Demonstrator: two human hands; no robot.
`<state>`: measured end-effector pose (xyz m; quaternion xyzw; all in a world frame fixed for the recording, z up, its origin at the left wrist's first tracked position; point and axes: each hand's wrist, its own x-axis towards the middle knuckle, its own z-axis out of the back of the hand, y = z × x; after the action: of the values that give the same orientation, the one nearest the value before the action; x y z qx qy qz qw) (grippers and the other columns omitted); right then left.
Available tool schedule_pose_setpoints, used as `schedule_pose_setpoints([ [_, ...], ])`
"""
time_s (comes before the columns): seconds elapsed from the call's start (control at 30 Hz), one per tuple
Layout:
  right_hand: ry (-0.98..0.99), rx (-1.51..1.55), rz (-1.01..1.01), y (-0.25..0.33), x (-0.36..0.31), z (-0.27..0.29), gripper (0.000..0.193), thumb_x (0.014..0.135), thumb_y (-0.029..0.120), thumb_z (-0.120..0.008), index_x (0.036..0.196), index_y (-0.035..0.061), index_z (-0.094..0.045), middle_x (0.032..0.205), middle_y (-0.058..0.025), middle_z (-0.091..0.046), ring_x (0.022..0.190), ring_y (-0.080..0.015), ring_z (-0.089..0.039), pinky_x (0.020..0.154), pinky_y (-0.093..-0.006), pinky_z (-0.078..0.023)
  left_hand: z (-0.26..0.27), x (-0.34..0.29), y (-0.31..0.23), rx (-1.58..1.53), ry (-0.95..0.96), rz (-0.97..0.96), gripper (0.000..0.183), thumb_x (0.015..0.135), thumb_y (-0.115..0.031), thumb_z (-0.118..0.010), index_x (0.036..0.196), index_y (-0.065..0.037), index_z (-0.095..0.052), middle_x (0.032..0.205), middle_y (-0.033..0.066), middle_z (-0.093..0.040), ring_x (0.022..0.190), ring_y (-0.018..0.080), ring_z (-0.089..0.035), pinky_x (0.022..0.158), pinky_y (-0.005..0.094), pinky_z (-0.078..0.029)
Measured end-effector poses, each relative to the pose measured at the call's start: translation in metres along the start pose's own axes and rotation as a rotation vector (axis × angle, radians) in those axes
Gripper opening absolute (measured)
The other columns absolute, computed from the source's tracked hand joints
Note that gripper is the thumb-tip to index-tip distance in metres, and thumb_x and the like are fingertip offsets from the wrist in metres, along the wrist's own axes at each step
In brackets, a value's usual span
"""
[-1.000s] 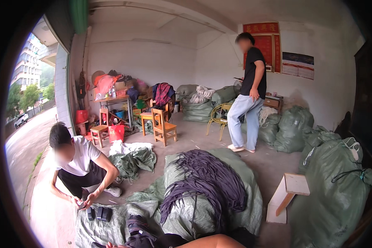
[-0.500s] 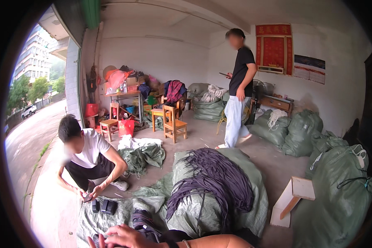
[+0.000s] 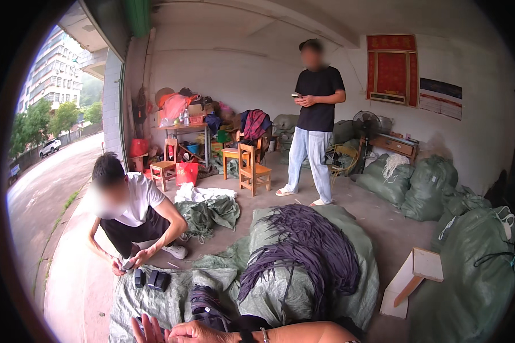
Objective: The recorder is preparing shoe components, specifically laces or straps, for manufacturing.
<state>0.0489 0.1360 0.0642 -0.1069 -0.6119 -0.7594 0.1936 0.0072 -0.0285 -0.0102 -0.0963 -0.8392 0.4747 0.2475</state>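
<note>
Left grip (image 3: 149,330) and right grip (image 3: 194,331) have come further into view since a second ago. Left's released, fingers spread; right's bent just beside it (can't tell if it's holding anything). Dark strappy bundle (image 3: 205,301) lies just past them on green sheeting (image 3: 169,306), purple strips (image 3: 306,248) heaped farther right.

cords (image 3: 294,251) on sack (image 3: 279,294); stand (image 3: 426,266) right; chairs (image 3: 258,171) behind
</note>
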Motion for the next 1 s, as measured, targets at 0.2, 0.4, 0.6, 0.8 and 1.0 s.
schedule_pose_setpoints([
  [0.2,0.103,-0.052,-0.029,-0.008,-0.002,0.003,0.018,0.091,0.012,-0.054,0.094,-0.0041,-0.063,0.082,-0.0049,-0.065,0.08,-0.0073,-0.057,0.071,-0.0251,-0.046,-0.013,0.002,-0.009,-0.045,-0.011,0.004,0.049,0.095,-0.017,-0.048,0.139,-0.006,-0.032,0.132,0.0128,-0.046,0.11,0.0225,-0.052,0.089,0.0357,-0.047],
  [0.4,-0.139,-0.431,0.26,-0.012,-0.001,0.006,0.017,0.084,0.01,-0.06,0.097,-0.0002,-0.061,0.094,-0.012,-0.06,0.089,-0.028,-0.06,0.079,-0.0335,-0.047,-0.029,0.009,-0.022,-0.088,-0.002,-0.001,0.051,0.095,-0.017,-0.048,0.141,-0.006,-0.03,0.133,0.013,-0.046,0.11,0.0225,-0.052,0.089,0.0358,-0.047],
  [0.6,0.107,-0.078,-0.162,0.041,-0.004,0.0,0.021,0.083,0.014,-0.064,0.098,0.001,-0.058,0.09,-0.0113,-0.061,0.085,-0.0234,-0.059,0.076,-0.034,-0.046,-0.043,0.012,-0.018,-0.142,0.003,0.013,0.052,0.095,-0.017,-0.048,0.142,-0.006,-0.028,0.134,0.0132,-0.045,0.11,0.0226,-0.052,0.088,0.0359,-0.048],
  [0.8,0.052,-0.051,-0.062,0.041,-0.009,-0.014,0.022,0.08,0.02,-0.067,0.092,0.0012,-0.062,0.08,-0.0139,-0.063,0.075,-0.0278,-0.063,0.07,-0.038,-0.048,-0.043,0.009,-0.031,-0.157,-0.026,0.058,0.071,0.094,-0.021,-0.049,0.149,-0.011,-0.005,0.142,0.0151,-0.037,0.109,0.0232,-0.052,0.088,0.0379,-0.048],
  [1.0,0.135,0.038,-0.208,-0.005,-0.012,0.002,0.019,0.082,0.012,-0.066,0.083,0.001,-0.051,0.078,-0.0022,-0.053,0.075,-0.0091,-0.048,0.067,-0.0279,-0.041,-0.036,0.037,0.022,-0.079,-0.156,0.039,0.059,0.086,-0.018,-0.052,0.14,-0.005,-0.03,0.131,0.0134,-0.043,0.109,0.0231,-0.043,0.088,0.0376,-0.041],
])
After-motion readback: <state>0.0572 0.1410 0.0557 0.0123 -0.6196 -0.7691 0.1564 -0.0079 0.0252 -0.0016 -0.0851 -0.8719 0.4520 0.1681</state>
